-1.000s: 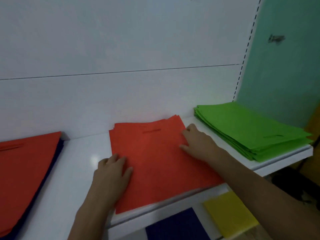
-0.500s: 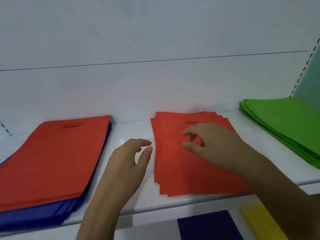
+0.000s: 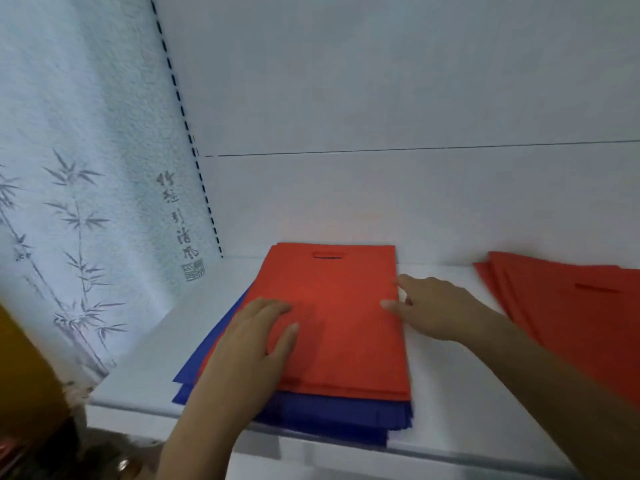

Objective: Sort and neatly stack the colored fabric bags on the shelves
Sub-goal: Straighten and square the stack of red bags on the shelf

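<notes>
A white shelf [image 3: 450, 393] runs along a plain white back panel, with a pale wall hanging painted with bamboo [image 3: 69, 237] to its left. On the shelf a mixed pile sits near the left end: red bags [image 3: 339, 323] lie on top of blue bags [image 3: 329, 415], whose edges stick out unevenly at the front and left. The left hand [image 3: 256, 344] rests flat on the left part of the top red bag, fingers straight and close together, gripping nothing. The right hand [image 3: 429, 306] touches the red bags' right edge, fingers extended and loosely spread, the thumb lying on the top surface; I cannot tell whether it has begun to lift or pinch anything. Well apart to the right lies a second red stack [image 3: 568, 306], slightly fanned. The sorting looks only partly done: the reds on the blue pile probably belong with the other red stack, and then both piles would need their edges squared up.
</notes>
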